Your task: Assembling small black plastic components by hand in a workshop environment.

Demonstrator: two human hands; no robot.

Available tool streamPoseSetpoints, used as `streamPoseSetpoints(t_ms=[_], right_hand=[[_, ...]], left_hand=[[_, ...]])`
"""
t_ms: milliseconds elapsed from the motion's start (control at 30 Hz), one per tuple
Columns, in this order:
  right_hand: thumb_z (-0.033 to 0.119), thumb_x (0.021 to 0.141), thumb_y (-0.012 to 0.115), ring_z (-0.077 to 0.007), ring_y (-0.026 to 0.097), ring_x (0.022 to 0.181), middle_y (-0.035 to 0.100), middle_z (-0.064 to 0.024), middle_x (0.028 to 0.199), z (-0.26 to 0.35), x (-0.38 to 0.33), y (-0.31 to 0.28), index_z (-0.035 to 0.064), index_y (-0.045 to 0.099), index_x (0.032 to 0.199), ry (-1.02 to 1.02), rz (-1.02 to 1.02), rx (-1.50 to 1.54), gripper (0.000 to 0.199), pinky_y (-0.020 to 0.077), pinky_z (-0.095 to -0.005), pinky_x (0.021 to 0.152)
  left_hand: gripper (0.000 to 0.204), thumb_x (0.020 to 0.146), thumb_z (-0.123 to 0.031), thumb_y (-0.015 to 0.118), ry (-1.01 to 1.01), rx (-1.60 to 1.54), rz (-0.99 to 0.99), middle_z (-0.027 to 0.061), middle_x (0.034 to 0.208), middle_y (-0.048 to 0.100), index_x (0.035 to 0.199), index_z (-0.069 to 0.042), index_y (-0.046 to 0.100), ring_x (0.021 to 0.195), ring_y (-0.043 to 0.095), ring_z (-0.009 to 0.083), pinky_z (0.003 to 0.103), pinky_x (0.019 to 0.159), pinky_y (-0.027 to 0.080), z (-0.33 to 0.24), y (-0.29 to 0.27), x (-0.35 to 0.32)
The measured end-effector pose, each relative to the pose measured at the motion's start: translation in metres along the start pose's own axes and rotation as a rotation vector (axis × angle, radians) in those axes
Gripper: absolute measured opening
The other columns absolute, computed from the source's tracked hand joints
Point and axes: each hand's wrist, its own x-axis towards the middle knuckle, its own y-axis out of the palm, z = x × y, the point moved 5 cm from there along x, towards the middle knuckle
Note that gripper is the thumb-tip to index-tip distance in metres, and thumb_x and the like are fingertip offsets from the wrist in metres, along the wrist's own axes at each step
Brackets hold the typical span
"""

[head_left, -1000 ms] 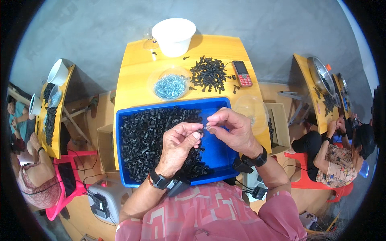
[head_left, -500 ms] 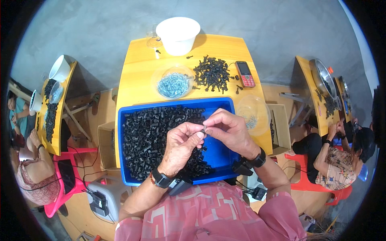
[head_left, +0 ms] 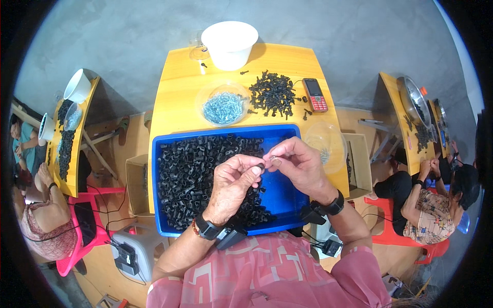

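Over a blue tray (head_left: 285, 189) full of small black plastic parts (head_left: 190, 174), my two hands meet. My left hand (head_left: 233, 182) pinches a small black part between thumb and fingers. My right hand (head_left: 298, 164) holds a small silver screw against that part. Both wrists wear black bands. The tray rests on a yellow table (head_left: 177, 87).
Behind the tray stand a clear bowl of silver screws (head_left: 223, 107), a heap of black assembled parts (head_left: 273, 93), a red phone (head_left: 315, 94) and a white bowl (head_left: 229, 43). An empty clear bowl (head_left: 324, 142) sits at the right. Other people work at yellow tables on both sides.
My hands have stayed together over the tray, shifting only slightly; the view moved a little.
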Motion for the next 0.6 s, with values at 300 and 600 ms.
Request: streamPoseSetpoints(t_ms=[300, 600], right_hand=[[-0.001, 0.087, 0.068, -0.0198, 0.067, 0.079, 0.065, -0.0074, 0.089, 0.029, 0.005, 0.005, 0.0047, 0.066, 0.102, -0.242, 0.107, -0.45, 0.016, 0.0532, -0.0299, 0.068], [-0.003, 0.085, 0.069, -0.0225, 0.066, 0.078, 0.065, -0.0111, 0.087, 0.038, 0.008, 0.01, 0.0034, 0.065, 0.105, -0.29, 0.167, -0.619, 0.021, 0.053, -0.0298, 0.068]], left_hand=[[0.014, 0.093, -0.004, 0.065, -0.016, -0.021, -0.015, 0.0034, 0.089, 0.068, 0.107, 0.0, 0.066, 0.074, 0.061, 0.0075, 0.022, 0.065, 0.052, -0.001, 0.0, 0.0], [0.012, 0.091, -0.003, 0.068, -0.028, 0.001, -0.012, 0.0039, 0.086, 0.068, 0.103, -0.001, 0.066, 0.071, 0.061, 0.008, 0.022, 0.061, 0.052, 0.003, -0.001, 0.001]])
